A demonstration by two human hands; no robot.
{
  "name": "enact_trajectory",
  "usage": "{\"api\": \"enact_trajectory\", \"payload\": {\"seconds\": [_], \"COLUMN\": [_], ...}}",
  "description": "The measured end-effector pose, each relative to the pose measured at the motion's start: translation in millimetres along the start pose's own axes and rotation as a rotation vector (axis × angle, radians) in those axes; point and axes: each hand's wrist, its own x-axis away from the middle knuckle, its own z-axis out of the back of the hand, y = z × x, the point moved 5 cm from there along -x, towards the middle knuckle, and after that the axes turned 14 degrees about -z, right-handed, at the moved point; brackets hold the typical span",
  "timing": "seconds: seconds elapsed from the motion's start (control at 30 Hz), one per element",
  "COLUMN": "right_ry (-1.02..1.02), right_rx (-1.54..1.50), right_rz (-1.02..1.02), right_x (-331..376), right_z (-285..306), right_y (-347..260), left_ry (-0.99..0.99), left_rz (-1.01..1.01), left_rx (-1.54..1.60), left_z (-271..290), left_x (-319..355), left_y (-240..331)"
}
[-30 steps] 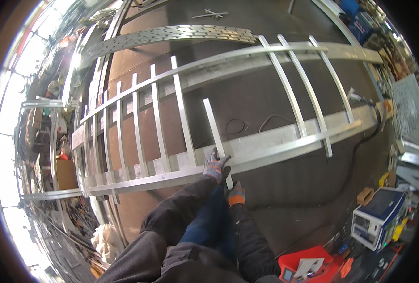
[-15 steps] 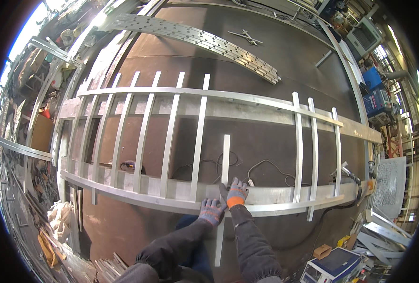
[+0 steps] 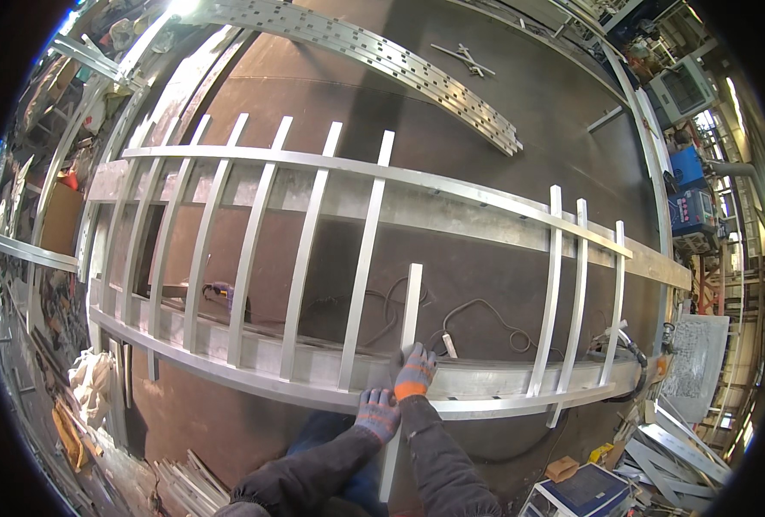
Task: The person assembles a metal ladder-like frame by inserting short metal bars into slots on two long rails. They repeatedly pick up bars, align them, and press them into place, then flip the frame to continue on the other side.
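Observation:
A ladder-like frame of silver metal bars lies across two broad metal beams. My gloved right hand point(image 3: 416, 372) is closed around a loose square metal bar point(image 3: 412, 303), whose far end points away from me. That bar crosses the near rail point(image 3: 253, 376), and its near end point(image 3: 390, 470) sticks out toward me. My gloved left hand point(image 3: 377, 412) sits just left of the bar, its fingers curled over the near rail; its thumb is hidden. Several crossbars point(image 3: 308, 258) stand to the left, and three more point(image 3: 548, 293) to the right. The far rail point(image 3: 451, 190) runs over them.
Perforated metal strips point(image 3: 374, 53) lie at the back, beside small crossed pieces point(image 3: 463, 59). A cable point(image 3: 494, 308) and a power tool point(image 3: 218, 291) lie between the beams. Metal offcuts point(image 3: 675, 457) and a blue-topped machine point(image 3: 585, 495) are at the near right.
The view has shifted, so the near rail and both hands appear lower and slightly further left. Both hands keep their places beside the loose bar, which shows little movement against the rail.

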Motion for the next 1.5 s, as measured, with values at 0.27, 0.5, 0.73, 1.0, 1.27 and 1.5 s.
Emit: {"api": "enact_trajectory", "payload": {"seconds": [0.27, 0.5, 0.73, 1.0, 1.27, 1.5], "right_ry": [-0.312, -0.367, -0.219, -0.095, -0.19, -0.21], "right_rx": [-0.331, -0.264, -0.525, -0.539, -0.493, -0.648], "right_rz": [-0.024, -0.071, -0.187, -0.096, -0.162, -0.414], "right_x": [-29.3, -30.7, -39.0, -81.4, -86.0, -114.0], "right_z": [-13.4, -3.3, 4.9, -5.7, -2.8, -1.0], "right_y": [19.8, -0.7, -10.3, -26.6, -30.4, -34.7], "left_ry": [-0.037, -0.182, -0.181, -0.121, -0.149, -0.225], "left_rz": [-0.011, -0.06, -0.061, -0.067, -0.05, -0.045], "left_rx": [-0.034, 0.011, -0.054, -0.055, -0.052, -0.065], "left_z": [1.7, 7.8, 7.8, 8.6, 6.3, 6.9], "left_x": [-4.5, -4.0, -3.0, -0.8, -0.6, 2.1], "left_y": [0.5, -6.3, -1.1, -1.0, -1.3, -0.9]}}
